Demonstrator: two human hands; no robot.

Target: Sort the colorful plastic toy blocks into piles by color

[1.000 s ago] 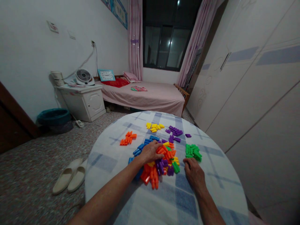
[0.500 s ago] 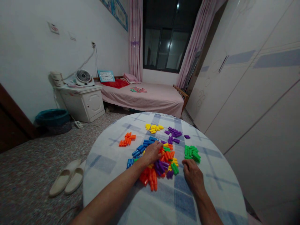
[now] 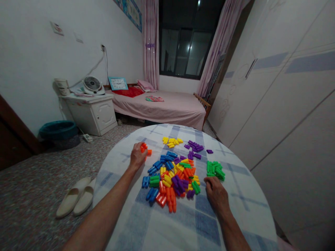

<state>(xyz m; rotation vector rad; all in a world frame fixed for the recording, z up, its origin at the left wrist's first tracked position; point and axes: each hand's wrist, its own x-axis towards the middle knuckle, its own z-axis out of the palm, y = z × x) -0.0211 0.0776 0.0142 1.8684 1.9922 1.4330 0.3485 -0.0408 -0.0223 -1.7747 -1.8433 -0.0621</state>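
Observation:
My left hand (image 3: 137, 156) is at the small orange pile (image 3: 149, 152) on the left of the table, its fingers curled round an orange plastic piece and hiding part of the pile. My right hand (image 3: 216, 194) rests on the cloth just below the green pile (image 3: 215, 170), fingers curled in, with nothing visible in them. Between the hands lies a mixed heap of plastic pieces (image 3: 179, 183) in orange, yellow, purple, green and blue. Blue pieces (image 3: 157, 164) line its left side. Farther back are a yellow group (image 3: 172, 142) and a purple group (image 3: 195, 146).
A blue-and-white checked cloth covers the round table (image 3: 125, 212). One purple piece (image 3: 209, 151) lies apart at the right. Beyond the table stands a bed (image 3: 172, 106), with a white cabinet (image 3: 95, 116) to its left. Slippers (image 3: 75, 198) lie on the floor at left; wardrobe doors (image 3: 282, 115) rise at right.
My left hand has moved from the mixed heap left to the orange pile, uncovering blue, green and yellow pieces in the heap. My right hand has stayed beside the green pile.

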